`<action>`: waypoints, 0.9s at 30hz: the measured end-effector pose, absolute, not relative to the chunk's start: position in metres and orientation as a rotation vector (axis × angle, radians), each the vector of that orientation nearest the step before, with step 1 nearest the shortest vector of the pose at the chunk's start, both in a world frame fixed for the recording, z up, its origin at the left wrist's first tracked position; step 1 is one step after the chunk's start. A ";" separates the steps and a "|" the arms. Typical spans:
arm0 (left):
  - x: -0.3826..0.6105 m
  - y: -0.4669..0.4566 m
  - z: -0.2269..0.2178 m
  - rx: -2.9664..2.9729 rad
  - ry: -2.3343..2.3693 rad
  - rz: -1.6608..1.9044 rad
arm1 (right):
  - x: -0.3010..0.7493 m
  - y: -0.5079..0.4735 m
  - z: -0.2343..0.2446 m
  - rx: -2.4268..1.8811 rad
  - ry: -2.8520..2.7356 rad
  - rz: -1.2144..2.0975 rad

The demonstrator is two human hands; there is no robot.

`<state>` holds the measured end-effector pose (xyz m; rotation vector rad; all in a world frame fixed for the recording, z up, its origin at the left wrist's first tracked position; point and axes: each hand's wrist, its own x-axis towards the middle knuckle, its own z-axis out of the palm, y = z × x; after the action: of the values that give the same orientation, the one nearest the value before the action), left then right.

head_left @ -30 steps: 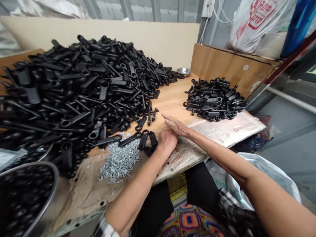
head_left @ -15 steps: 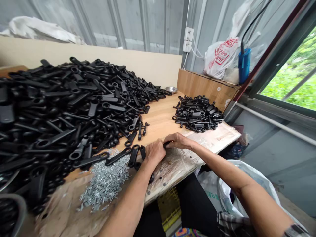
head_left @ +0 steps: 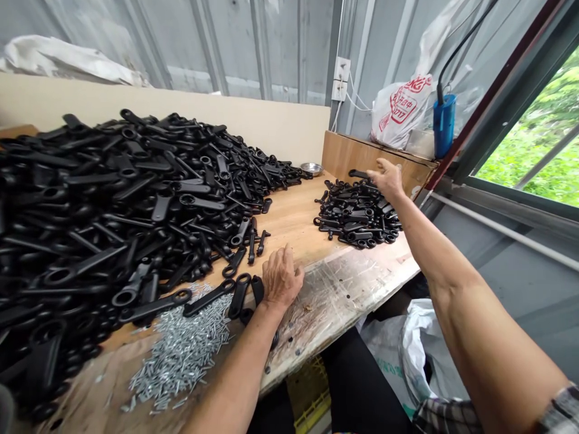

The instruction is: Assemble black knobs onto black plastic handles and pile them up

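My left hand [head_left: 281,278] rests palm down at the table's front part, its fingers stretched out and holding nothing that shows. Black plastic handles with a ring at one end [head_left: 239,295] lie just left of it, some partly hidden by the wrist. Over the smaller pile of black handles [head_left: 357,211] at the right, my right hand [head_left: 388,181] is raised with its fingers spread. One black handle [head_left: 359,173] is at its fingertips above the pile; it looks let go, though contact is hard to make out.
A large heap of black handles [head_left: 136,187] covers the table's left side. Small silver screws or pins [head_left: 181,355] lie in front of it. A metal bowl [head_left: 312,169] stands at the back. White sacks [head_left: 420,349] sit below the table edge at right.
My right hand has left my left hand and moved far right and up to the smaller pile, carrying a black handle. My left hand has opened out flat on the table.
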<state>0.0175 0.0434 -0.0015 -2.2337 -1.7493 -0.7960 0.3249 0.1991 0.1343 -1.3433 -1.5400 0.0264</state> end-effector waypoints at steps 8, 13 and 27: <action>0.020 0.043 -0.008 -2.336 -1.670 -0.781 | 0.286 0.169 0.084 -1.392 -1.663 -0.046; 0.016 0.046 -0.007 -2.293 -1.606 -1.146 | 0.225 0.135 0.042 -1.320 -2.128 0.289; -0.030 0.080 0.013 -1.101 -1.910 -3.066 | 0.097 0.048 0.027 -0.766 -2.992 0.273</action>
<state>-0.0300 0.0805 0.0126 -1.1013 -1.9101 -3.0658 0.0973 0.0485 0.0270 -0.7658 -2.9918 0.2734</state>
